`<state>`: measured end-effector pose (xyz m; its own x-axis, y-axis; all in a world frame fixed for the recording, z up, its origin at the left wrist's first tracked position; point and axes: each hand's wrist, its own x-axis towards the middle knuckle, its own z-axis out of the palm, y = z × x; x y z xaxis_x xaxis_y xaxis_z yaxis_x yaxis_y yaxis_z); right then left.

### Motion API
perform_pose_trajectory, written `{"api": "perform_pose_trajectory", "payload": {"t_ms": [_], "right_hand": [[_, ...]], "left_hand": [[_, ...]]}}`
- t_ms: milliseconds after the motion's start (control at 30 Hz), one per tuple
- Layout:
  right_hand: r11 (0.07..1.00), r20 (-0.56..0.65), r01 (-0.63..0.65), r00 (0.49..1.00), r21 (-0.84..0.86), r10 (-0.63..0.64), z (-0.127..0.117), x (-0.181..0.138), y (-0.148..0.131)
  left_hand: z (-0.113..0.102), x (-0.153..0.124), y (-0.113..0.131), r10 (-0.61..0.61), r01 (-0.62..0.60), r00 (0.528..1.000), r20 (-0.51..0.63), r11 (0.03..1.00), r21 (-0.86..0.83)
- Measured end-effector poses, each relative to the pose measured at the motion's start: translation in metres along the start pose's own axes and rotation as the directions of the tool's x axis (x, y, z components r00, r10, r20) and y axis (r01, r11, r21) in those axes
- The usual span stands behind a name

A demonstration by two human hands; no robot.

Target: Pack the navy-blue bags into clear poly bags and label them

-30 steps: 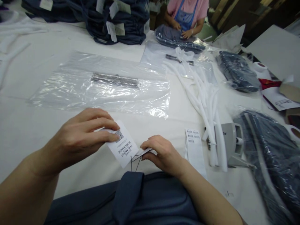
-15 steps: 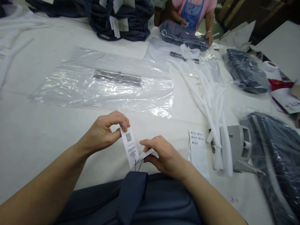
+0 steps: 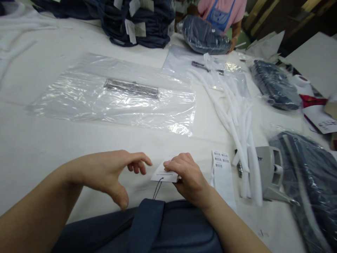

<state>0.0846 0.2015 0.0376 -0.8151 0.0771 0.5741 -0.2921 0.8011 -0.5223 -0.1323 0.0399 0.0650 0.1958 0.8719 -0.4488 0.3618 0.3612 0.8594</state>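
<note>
A dark blue bag lies at the near edge of the table, its strap handle toward me. From the handle a thin black cord runs up to a white paper hang tag. My right hand pinches that tag between thumb and fingers at its right side. To the left, my left hand is open and holds nothing, thumb and fingers apart, a short way from the tag and above the bag.
A clear plastic bag lies flat beyond my hands. On the right are a barcode label sheet, white strips, a grey tape dispenser and plastic-wrapped bags. A co-worker holds a wrapped bag across the table.
My left hand has let go of the tag, opened and moved left and down. The tag has swung rightward into my right hand's pinch. Across the table, the co-worker's wrapped bag has been tilted up.
</note>
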Motion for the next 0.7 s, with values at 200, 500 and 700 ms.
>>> {"api": "perform_pose_trajectory", "payload": {"t_ms": [200, 500, 700], "right_hand": [[0.979, -0.103, 0.111, 0.986, -0.169, -0.129, -0.010, -0.002, -0.006], [0.961, -0.091, 0.088, 0.989, -0.261, -0.115, -0.009, 0.001, -0.013], [0.929, -0.101, 0.115, 0.982, -0.351, -0.160, -0.014, 0.006, -0.020]], "left_hand": [[0.021, 0.019, 0.011, 0.004, 0.013, 0.998, -0.070, 0.973, 0.231], [0.025, 0.023, -0.018, 0.129, -0.131, 0.989, 0.075, 0.991, 0.019], [0.043, 0.036, -0.013, 0.201, -0.195, 0.978, 0.058, 0.975, -0.106]]}}
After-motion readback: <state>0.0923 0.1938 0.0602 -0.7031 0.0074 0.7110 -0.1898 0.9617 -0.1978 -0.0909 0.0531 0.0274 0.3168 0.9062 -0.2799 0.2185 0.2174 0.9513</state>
